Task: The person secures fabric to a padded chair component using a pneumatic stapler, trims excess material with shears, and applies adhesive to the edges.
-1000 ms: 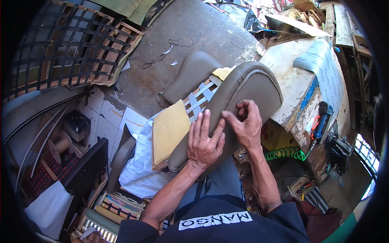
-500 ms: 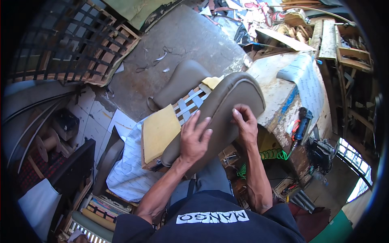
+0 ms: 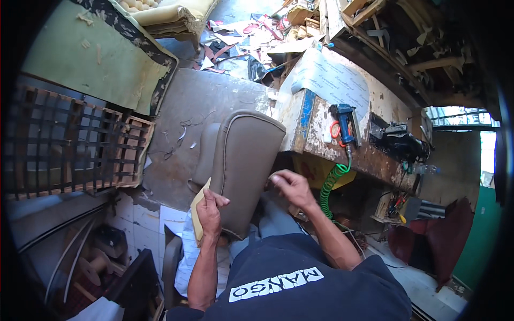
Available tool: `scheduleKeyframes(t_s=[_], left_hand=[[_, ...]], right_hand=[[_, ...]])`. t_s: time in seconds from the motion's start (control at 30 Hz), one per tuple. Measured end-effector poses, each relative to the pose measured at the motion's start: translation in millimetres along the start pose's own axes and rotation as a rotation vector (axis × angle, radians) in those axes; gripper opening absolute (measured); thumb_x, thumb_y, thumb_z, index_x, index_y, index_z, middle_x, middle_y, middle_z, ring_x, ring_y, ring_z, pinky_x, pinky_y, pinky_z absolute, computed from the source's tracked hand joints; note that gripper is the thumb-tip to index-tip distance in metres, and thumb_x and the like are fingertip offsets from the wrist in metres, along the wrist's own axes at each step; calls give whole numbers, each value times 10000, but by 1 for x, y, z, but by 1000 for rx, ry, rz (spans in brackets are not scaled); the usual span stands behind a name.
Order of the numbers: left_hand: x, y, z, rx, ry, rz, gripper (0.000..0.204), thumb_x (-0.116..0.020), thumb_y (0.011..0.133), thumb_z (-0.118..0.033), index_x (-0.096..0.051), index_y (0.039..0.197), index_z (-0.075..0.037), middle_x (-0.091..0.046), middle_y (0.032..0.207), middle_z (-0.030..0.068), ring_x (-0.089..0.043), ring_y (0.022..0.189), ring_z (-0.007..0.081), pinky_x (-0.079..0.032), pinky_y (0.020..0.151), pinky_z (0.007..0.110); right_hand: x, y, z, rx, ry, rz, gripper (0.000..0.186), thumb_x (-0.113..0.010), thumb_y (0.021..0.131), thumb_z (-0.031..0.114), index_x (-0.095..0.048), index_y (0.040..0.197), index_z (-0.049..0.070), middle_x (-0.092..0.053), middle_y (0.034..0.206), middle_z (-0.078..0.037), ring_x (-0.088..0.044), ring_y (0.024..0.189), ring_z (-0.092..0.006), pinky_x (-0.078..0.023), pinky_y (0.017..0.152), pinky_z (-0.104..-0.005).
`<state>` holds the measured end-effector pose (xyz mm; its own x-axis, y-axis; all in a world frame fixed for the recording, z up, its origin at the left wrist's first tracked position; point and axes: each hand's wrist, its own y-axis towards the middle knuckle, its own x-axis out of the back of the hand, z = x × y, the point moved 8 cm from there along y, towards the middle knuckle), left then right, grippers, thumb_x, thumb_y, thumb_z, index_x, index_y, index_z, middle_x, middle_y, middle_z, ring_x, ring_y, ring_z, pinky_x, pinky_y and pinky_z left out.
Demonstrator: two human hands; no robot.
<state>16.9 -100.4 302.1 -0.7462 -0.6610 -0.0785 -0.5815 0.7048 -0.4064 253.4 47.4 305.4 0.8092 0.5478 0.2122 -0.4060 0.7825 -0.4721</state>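
A brown upholstered chair arm (image 3: 249, 155) with piped edges stands upright before me, its broad side facing me. My left hand (image 3: 210, 214) is at its left edge, fingers curled and thumb across the brown cover. Beside that hand the yellow foam sheet (image 3: 199, 211) shows edge-on. Just off the right edge of the chair arm is my right hand (image 3: 292, 188), its fingers bent into a pinch. Whatever it may hold is too small to make out. Behind the chair arm, a second brown padded part (image 3: 206, 152) is partly hidden.
To the right, a worn workbench (image 3: 316, 125) carries a blue air tool (image 3: 345, 125) with a green coiled hose (image 3: 329, 192). A webbed wooden frame (image 3: 80, 144) stands at left. Scraps (image 3: 241, 45) litter the far floor. A wire spool (image 3: 95, 267) lies lower left.
My view has swung to the right. The chair arm now faces me more squarely, hiding the webbed seat. My left hand has gone from spread fingers to curled at the edge; the right has lowered.
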Motion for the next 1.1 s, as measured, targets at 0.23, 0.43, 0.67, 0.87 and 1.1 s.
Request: scheduleKeyframes(t_s=[0.23,0.43,0.67,0.87,1.1], left_hand=[[-6,26,5,-83,389,71,630,-301,1143,-449,-717,1108,23,-751,1053,129,-703,1025,253,-531,946,385],[1,83,24,-366,732,-1,534,-328,1135,-350,-534,1469,12,-567,1477,228,-506,1412,368,-370,1185,415],[-24,132,52,-469,806,267,600,-253,1137,-410,-420,1565,-24,-369,1631,236,-358,1515,387,-292,1236,433],[-35,156,45,-543,724,313,635,-256,1127,-471,-393,1590,-59,-307,1663,234,-322,1528,408,-292,1236,451],[-46,165,56,-588,709,340,636,-258,1124,-480,-416,1582,-70,-307,1656,257,-329,1521,428,-307,1226,460]], right_hand=[[191,61,-110,-25,-620,-980,478,-677,939,245,-575,1335,-4,-612,1203,-256,-650,1064,-410,-523,914,-478],[214,85,-132,-166,-759,-1121,596,-723,902,468,-604,1366,113,-631,1213,-218,-635,1121,-399,-495,955,-505],[218,84,-132,-67,-490,-1083,422,-732,955,333,-641,1228,25,-691,1107,-149,-670,911,-290,-520,835,-437],[104,92,-98,164,149,-852,359,-690,1022,232,-589,1276,0,-670,1037,-72,-634,852,-126,-534,767,-274],[-59,122,-62,247,510,-439,314,-726,987,152,-602,1215,-25,-675,1068,-87,-632,982,-143,-518,875,-295]])
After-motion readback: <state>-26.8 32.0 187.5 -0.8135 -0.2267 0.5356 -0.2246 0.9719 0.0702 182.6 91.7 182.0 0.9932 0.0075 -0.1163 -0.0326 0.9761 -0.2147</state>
